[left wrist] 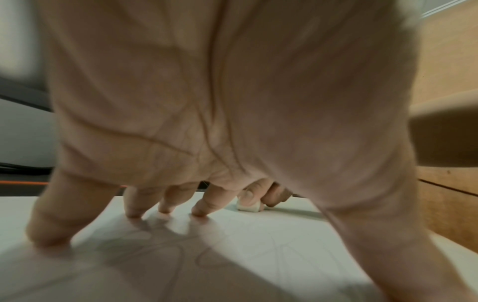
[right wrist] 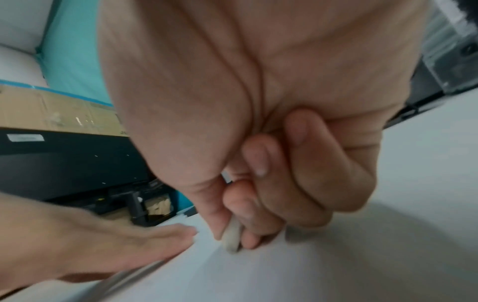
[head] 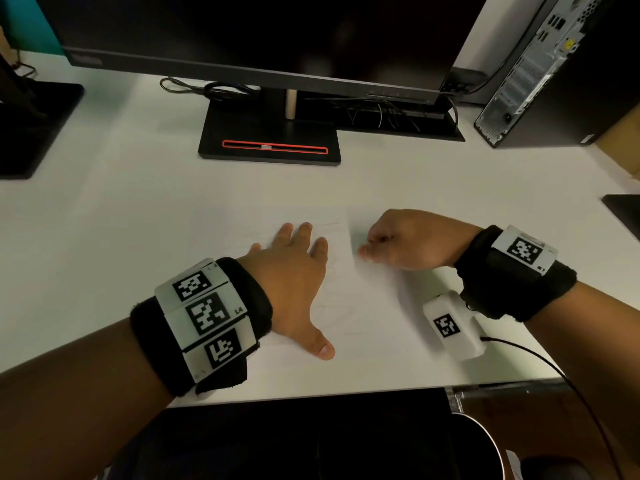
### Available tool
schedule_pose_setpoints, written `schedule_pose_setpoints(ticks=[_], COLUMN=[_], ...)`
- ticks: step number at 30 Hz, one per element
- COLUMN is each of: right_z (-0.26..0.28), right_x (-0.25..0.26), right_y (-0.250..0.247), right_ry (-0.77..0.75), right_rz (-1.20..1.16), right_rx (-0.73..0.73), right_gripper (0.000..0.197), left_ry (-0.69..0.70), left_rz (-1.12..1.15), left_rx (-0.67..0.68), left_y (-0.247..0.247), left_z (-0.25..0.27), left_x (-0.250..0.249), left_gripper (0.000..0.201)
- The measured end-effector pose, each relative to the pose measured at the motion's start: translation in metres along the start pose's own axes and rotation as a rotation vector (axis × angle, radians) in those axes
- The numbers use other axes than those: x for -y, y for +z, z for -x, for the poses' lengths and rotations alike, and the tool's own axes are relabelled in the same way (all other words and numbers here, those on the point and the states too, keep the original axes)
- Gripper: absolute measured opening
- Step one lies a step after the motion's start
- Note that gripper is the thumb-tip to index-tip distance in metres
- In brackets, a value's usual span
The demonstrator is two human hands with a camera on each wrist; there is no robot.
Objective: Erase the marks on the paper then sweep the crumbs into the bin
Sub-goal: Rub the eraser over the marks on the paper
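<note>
A white sheet of paper point(head: 360, 299) with faint pencil marks lies on the white desk point(head: 138, 209). My left hand point(head: 294, 268) lies flat on the paper with its fingers spread and its fingertips point(left wrist: 199, 212) pressing down. To its right, my right hand point(head: 398, 242) has its fingers curled and pinches a small white eraser point(right wrist: 231, 235) between thumb and fingers, the eraser's tip on the paper. The eraser point(left wrist: 248, 206) also shows past my left fingers. No crumbs can be made out.
A monitor on a black stand point(head: 270, 140) is straight ahead, a computer tower point(head: 540, 74) at the back right. Another black base point(head: 31, 123) sits at the left. Below the desk's front edge, at the right, is a round bin's metal rim point(head: 491, 445).
</note>
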State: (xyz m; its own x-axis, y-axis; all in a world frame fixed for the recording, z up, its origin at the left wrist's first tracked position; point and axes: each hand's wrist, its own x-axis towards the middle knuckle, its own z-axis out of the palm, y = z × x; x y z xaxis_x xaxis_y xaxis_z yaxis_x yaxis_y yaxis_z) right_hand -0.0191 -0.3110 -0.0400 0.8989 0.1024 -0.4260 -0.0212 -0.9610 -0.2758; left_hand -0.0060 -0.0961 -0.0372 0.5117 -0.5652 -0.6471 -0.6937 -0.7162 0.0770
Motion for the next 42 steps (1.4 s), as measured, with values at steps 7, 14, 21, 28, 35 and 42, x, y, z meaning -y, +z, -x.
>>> schedule_pose_setpoints(ticks=[7, 14, 21, 28, 35, 42], right_z=[-0.004, -0.013, -0.024, -0.026, -0.026, -0.034], right_x=[0.004, -0.002, -0.004, 0.0, 0.006, 0.008], right_y=[0.005, -0.004, -0.012, -0.009, -0.007, -0.009], right_ry=[-0.038, 0.036, 0.076, 0.044, 0.029, 0.043], right_rz=[0.017, 0.006, -0.007, -0.012, -0.059, -0.045], right_rx=[0.025, -0.064, -0.088, -0.043, -0.007, -0.026], right_gripper=[0.049, 0.05, 0.05, 0.049, 0.047, 0.049], left_ry=[-0.002, -0.002, -0.005, -0.003, -0.005, 0.0], left_rz=[-0.002, -0.006, -0.009, -0.01, -0.014, 0.001], left_rx=[0.0, 0.003, 0.009, 0.011, 0.004, 0.006], left_y=[0.001, 0.0, 0.0, 0.0, 0.0, 0.0], left_z=[0.0, 0.0, -0.001, -0.001, -0.001, -0.001], left_x=[0.0, 0.0, 0.0, 0.0, 0.0, 0.0], left_gripper=[0.149, 0.149, 0.149, 0.149, 0.149, 0.149])
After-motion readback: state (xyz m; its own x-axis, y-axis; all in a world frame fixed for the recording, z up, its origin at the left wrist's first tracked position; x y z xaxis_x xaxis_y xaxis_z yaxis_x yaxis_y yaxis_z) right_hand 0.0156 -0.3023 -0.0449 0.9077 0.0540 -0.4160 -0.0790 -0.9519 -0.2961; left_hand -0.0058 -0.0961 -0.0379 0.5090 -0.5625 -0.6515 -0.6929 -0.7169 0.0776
